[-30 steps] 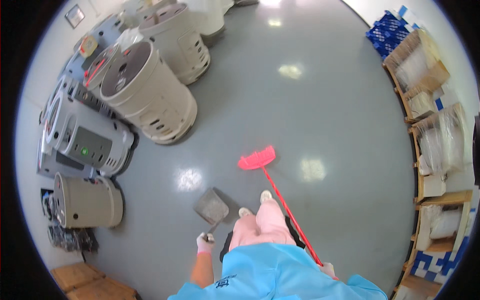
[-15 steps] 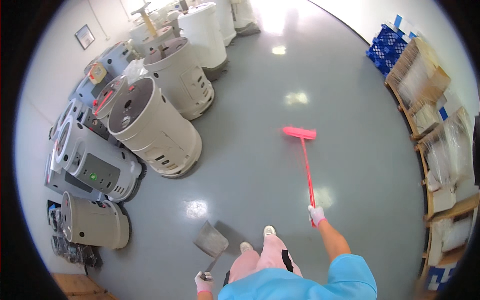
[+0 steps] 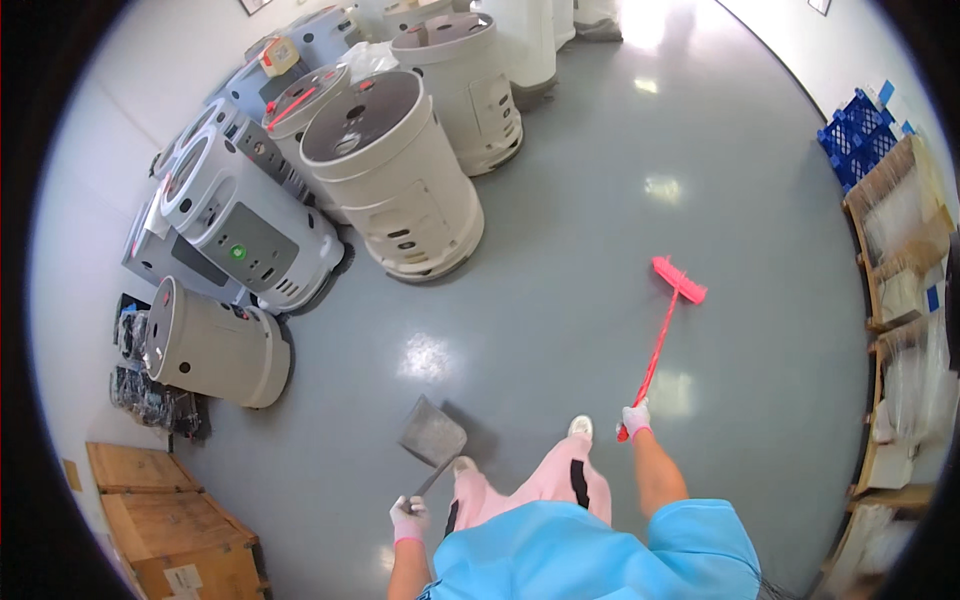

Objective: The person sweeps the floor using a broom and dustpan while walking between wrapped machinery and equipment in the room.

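A pink broom (image 3: 660,335) reaches out ahead and to the right, its bristled head on or just over the grey floor. My right hand (image 3: 636,418), in a white glove with a pink cuff, is closed round the near end of its handle. At the lower left a grey dustpan (image 3: 433,432) hangs low in front of my left foot, with a dark shadow beside it. My left hand (image 3: 409,519), gloved the same way, is closed round the dustpan's dark handle. Whether the pan touches the floor I cannot tell.
Several tall rounded machines, including a beige one (image 3: 400,190) and a grey-white one (image 3: 245,225), crowd the left. Wooden crates (image 3: 165,525) stand at the lower left. Along the right wall are a blue plastic crate (image 3: 858,140) and wrapped goods on pallets (image 3: 905,370).
My view has turned left, bringing the wooden crates further into sight. The broom's head has swung to the right and tilted. Both hands keep their grips.
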Available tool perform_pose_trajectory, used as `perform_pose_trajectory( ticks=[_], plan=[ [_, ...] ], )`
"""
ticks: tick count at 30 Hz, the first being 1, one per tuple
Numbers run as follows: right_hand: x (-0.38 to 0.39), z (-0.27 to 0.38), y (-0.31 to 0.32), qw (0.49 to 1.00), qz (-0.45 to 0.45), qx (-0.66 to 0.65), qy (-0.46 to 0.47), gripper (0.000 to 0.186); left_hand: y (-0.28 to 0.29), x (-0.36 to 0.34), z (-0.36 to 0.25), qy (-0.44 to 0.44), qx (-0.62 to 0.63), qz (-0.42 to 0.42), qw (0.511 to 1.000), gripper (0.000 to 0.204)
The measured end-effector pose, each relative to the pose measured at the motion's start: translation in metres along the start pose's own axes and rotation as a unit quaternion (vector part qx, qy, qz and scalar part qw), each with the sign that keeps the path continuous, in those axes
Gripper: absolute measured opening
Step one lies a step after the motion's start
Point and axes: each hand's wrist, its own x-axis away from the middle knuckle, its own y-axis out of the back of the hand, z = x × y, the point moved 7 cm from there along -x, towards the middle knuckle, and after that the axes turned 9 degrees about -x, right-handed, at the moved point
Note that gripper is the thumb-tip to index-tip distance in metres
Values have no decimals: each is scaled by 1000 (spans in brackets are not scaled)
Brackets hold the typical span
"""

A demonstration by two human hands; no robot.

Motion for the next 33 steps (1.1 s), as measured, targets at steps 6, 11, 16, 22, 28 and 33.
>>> perform_pose_trajectory(
  ticks=[6,11,16,22,28,33],
  plan=[
    [92,-126,-48,998,9,-58,13,78,53,-31,-100,61,-39,-2,997,22],
    [192,-191,-83,1000,4,8,-30,80,76,-26,-169,65,-161,-14,985,27],
    [273,-234,-97,998,21,33,-51,78,110,-36,-208,13,-215,-37,976,28],
    [366,-288,-79,997,34,69,-29,71,143,-28,-213,-25,-255,-81,963,21],
    [502,-437,-32,993,18,96,-61,55,152,-19,-224,-11,-272,-61,960,21],
    [620,-556,5,966,78,127,-210,44,152,-18,-222,-15,-284,-52,957,19]
  ],
)
